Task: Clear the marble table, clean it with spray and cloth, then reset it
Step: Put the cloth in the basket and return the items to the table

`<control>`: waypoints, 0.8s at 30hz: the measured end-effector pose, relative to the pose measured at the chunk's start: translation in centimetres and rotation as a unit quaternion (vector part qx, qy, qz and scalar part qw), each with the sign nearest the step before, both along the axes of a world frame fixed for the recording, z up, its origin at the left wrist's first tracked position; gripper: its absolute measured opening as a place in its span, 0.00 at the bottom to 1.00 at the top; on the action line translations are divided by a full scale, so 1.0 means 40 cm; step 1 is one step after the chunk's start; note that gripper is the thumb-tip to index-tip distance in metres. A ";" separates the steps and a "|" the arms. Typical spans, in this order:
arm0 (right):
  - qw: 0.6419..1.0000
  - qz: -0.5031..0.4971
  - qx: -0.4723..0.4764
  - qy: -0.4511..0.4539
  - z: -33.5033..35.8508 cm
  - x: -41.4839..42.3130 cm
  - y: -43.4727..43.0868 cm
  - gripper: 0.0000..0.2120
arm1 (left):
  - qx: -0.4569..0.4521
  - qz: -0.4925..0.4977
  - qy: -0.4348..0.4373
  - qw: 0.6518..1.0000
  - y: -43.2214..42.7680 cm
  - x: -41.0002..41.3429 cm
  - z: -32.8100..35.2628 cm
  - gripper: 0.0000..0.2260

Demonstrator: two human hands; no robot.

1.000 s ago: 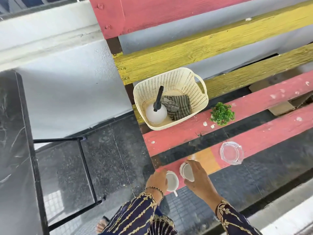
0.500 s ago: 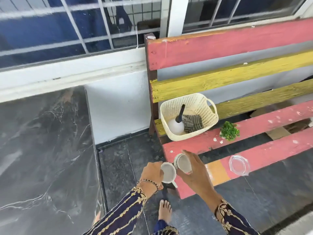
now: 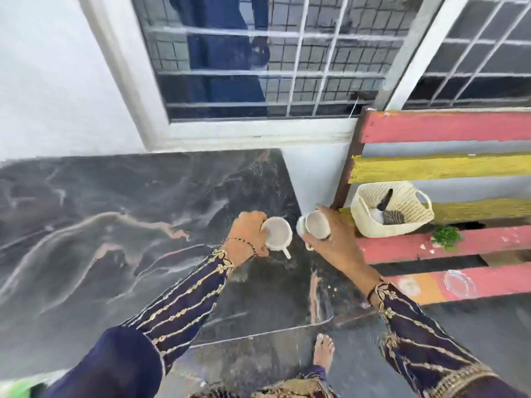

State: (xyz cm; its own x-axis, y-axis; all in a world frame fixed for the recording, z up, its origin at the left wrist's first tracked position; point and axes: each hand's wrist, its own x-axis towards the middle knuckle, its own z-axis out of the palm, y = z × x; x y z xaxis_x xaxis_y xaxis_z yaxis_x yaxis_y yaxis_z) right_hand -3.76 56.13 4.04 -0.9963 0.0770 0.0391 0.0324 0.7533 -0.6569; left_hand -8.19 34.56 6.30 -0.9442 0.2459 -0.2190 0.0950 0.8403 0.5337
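A basket (image 3: 370, 225) is set on the bench (image 3: 448, 130) beside the marble table (image 3: 115, 225). Cups (image 3: 277, 235) are gripped in the left hand (image 3: 247, 234) and the right hand (image 3: 336, 245).

Open room above marble table (image 3: 115, 239); bench (image 3: 445, 130) flanks right.

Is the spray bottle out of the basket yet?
No, the spray bottle sits inside the cream basket on the bench, beside the striped cloth.

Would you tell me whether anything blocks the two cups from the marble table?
Nothing visible does: the left hand holds the left cup and the right hand the right cup at the marble table's right edge.
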 end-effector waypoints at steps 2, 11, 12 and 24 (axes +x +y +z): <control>0.999 0.024 -0.027 0.003 0.011 0.003 -0.112 0.34 | -0.017 0.018 0.034 0.999 -0.108 0.014 0.013 0.07; 0.987 0.140 -0.031 -0.074 -0.007 -0.006 -0.556 0.36 | 0.014 0.182 0.005 0.983 -0.579 0.106 0.005 0.11; 0.986 0.148 -0.027 -0.079 -0.013 -0.010 -0.589 0.36 | 0.002 0.195 0.000 0.981 -0.617 0.113 -0.005 0.11; 0.973 0.164 0.049 -0.154 -0.088 -0.050 -0.835 0.35 | -0.142 0.204 -0.051 0.967 -0.942 0.102 -0.080 0.13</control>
State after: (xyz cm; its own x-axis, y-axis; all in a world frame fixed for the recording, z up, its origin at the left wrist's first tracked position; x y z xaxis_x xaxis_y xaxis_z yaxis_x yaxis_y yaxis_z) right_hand -5.77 22.75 0.51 -0.9322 -0.2369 -0.2738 -0.0371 0.8148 -0.5785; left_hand -4.13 -3.11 3.08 -0.9199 -0.2258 -0.3205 -0.3157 0.9114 0.2641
